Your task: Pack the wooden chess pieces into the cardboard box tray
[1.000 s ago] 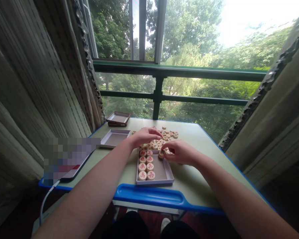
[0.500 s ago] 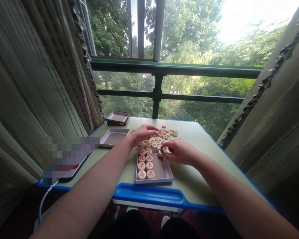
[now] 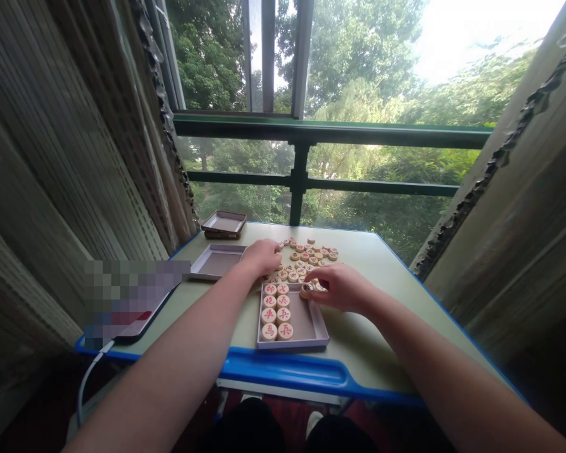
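Red-Lettered Discs (image 3: 283,314) Standing in Columns by a Window (image 3: 302,63)

Nearest us, a smooth blue plastic trough (image 3: 287,372) is edging a pale tabletop (image 3: 387,333). Just beyond it, a shallow box (image 3: 306,321) is lying open, with a flat grey-brown floor and thin, pale walls. Thick, round and apparently wooden, the red-lettered discs are filling its left side in two columns of four; the straight wall is probably keeping them lined up.

At the box's far right corner, our right hand (image 3: 342,286) is curling its fingers narrowly around a dark-lettered disc (image 3: 306,287), seemingly steadying it by its rim. We cannot tell whether that disc is resting on the floor or the wall. Beyond the box, loose discs (image 3: 302,267) are lying scattered across the tabletop. Our left hand (image 3: 263,257) is reaching over their left edge; its fingers are mostly hidden, so we cannot tell whether they are holding anything.

Farther left, a second open box (image 3: 217,259) is sitting near stacked brown trays (image 3: 224,223). Behind everything, a green railing (image 3: 358,134) is crossing the window.
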